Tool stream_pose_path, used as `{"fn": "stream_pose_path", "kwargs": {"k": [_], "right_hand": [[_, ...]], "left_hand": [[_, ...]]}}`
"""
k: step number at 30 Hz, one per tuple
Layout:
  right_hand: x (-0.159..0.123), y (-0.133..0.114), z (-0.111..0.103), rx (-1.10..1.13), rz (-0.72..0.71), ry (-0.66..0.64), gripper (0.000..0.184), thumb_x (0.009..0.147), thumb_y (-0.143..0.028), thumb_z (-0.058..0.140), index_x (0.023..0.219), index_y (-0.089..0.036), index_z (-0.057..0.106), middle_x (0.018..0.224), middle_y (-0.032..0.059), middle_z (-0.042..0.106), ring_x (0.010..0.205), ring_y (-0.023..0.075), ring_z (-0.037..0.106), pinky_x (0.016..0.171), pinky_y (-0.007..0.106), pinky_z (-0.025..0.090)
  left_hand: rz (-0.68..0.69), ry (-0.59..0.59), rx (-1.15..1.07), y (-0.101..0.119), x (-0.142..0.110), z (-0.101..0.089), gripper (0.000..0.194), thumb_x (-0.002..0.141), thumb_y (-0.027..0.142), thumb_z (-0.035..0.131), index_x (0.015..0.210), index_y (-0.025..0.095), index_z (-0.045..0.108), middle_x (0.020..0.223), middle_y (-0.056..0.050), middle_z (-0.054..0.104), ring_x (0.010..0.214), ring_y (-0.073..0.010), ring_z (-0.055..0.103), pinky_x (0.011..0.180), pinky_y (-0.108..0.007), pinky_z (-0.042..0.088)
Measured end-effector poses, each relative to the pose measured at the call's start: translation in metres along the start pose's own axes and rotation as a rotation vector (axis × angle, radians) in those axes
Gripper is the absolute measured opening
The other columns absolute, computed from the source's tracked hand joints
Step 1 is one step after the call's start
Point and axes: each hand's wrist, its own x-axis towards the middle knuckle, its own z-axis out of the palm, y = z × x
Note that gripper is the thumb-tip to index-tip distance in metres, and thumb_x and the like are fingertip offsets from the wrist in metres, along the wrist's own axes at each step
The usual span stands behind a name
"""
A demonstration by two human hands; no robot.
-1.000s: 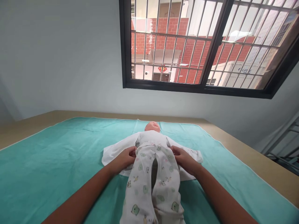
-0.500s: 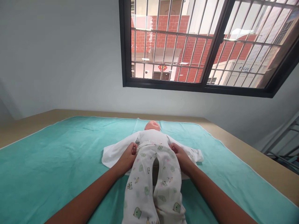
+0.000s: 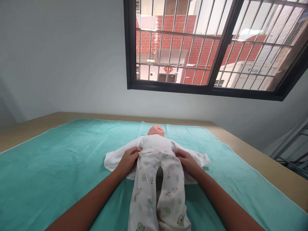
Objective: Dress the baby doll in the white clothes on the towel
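A baby doll [image 3: 156, 130] lies on its back with its head toward the wall. It wears a white long-sleeved top [image 3: 154, 141] with the sleeves spread to both sides. White baby pants [image 3: 146, 179] printed with green animals cover its lower body, with an oval gap between the legs. My left hand [image 3: 130, 159] is closed on the waistband at the left side. On the opposite side, my right hand [image 3: 186, 160] grips the waistband with bent fingers. The doll's legs are hidden inside the pants, and the lower ends run out of view.
A turquoise cloth [image 3: 67, 160] covers most of the wooden table [image 3: 271, 166]. Behind the table stands a pale wall [image 3: 72, 64] with a barred, dark-framed window [image 3: 168, 88]. A metal rack [image 3: 295, 147] is at the right edge.
My left hand has shifted slightly left and its fingers have straightened a little along the waistband. The pants' waistband lies flatter and slightly lower. My right hand has barely moved.
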Motion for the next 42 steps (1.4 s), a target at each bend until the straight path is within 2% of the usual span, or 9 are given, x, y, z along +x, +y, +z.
{"fn": "stream_pose_path", "kwargs": {"k": [7,12,17,21,25,30,34,38,42], "right_hand": [[0.002,0.004,0.003,-0.122,-0.095,0.119,0.010,0.079,-0.030,0.059,0.081,-0.020,0.062,0.075,-0.0018,0.058,0.073,0.0158,0.050,0.067,0.028,0.039],[0.003,-0.003,0.004,-0.267,-0.220,0.139,0.022,0.086,-0.042,0.057,0.080,-0.021,0.060,0.101,0.0037,0.060,0.097,0.0204,0.055,0.088,0.034,0.042],[0.004,-0.006,-0.002,-0.261,-0.205,-0.004,0.019,0.083,-0.041,0.064,0.084,-0.022,0.058,0.138,0.0053,0.047,0.127,0.0233,0.044,0.097,0.034,0.042],[0.002,-0.010,-0.003,-0.308,-0.149,-0.067,0.024,0.085,-0.041,0.062,0.077,-0.022,0.050,0.148,0.0041,0.041,0.130,0.0245,0.043,0.098,0.038,0.041],[0.003,-0.009,0.004,-0.379,-0.211,0.006,0.028,0.087,-0.042,0.058,0.074,-0.022,0.043,0.139,0.0050,0.051,0.125,0.0239,0.047,0.095,0.037,0.042],[0.021,-0.009,0.009,-0.512,-0.259,0.142,0.029,0.089,-0.044,0.051,0.074,-0.023,0.039,0.103,0.0006,0.066,0.096,0.0188,0.059,0.081,0.031,0.043],[0.049,-0.010,0.011,-0.697,-0.223,0.291,0.029,0.088,-0.045,0.049,0.071,-0.024,0.039,0.064,-0.0055,0.049,0.064,0.0146,0.046,0.064,0.027,0.035],[0.066,-0.001,0.018,-0.667,-0.198,0.442,0.031,0.086,-0.043,0.048,0.068,-0.023,0.033,0.060,-0.0060,0.039,0.060,0.0135,0.037,0.059,0.026,0.030],[0.062,0.010,0.022,-0.620,-0.194,0.457,0.030,0.085,-0.045,0.050,0.070,-0.023,0.036,0.061,-0.0062,0.039,0.060,0.0131,0.036,0.059,0.026,0.031]], "left_hand": [[0.029,0.025,0.094,0.006,0.000,-0.004,0.017,0.081,0.033,0.056,0.080,0.018,0.064,0.076,0.001,0.059,0.073,-0.0150,0.049,0.065,-0.024,0.037],[0.039,-0.055,0.183,0.012,0.002,-0.008,0.031,0.086,0.047,0.053,0.082,0.017,0.062,0.076,0.001,0.057,0.073,-0.0145,0.048,0.066,-0.024,0.037],[0.075,-0.224,0.291,0.024,0.000,-0.016,0.027,0.083,0.045,0.060,0.086,0.018,0.061,0.079,0.001,0.057,0.075,-0.0145,0.050,0.068,-0.025,0.039],[0.127,-0.253,0.357,0.035,-0.003,-0.014,0.022,0.082,0.042,0.062,0.084,0.020,0.061,0.110,-0.005,0.059,0.099,-0.0205,0.055,0.086,-0.030,0.044],[0.132,-0.236,0.404,0.035,-0.003,-0.008,0.017,0.079,0.037,0.064,0.075,0.021,0.059,0.144,-0.003,0.043,0.129,-0.0273,0.042,0.100,-0.034,0.040],[0.195,-0.075,0.498,0.027,0.014,0.000,0.020,0.083,0.034,0.057,0.071,0.021,0.047,0.110,-0.003,0.065,0.097,-0.0203,0.060,0.078,-0.029,0.045],[0.188,0.073,0.695,0.025,0.042,0.006,0.016,0.087,0.035,0.049,0.077,0.023,0.045,0.070,0.004,0.058,0.065,-0.0152,0.052,0.060,-0.027,0.034],[0.165,0.158,0.719,0.018,0.057,0.012,0.013,0.087,0.033,0.047,0.079,0.023,0.043,0.065,0.004,0.053,0.061,-0.0158,0.048,0.058,-0.027,0.029],[0.139,0.160,0.669,0.009,0.051,0.011,0.011,0.087,0.032,0.046,0.091,0.023,0.050,0.067,0.004,0.050,0.063,-0.0156,0.048,0.060,-0.026,0.031]]}}
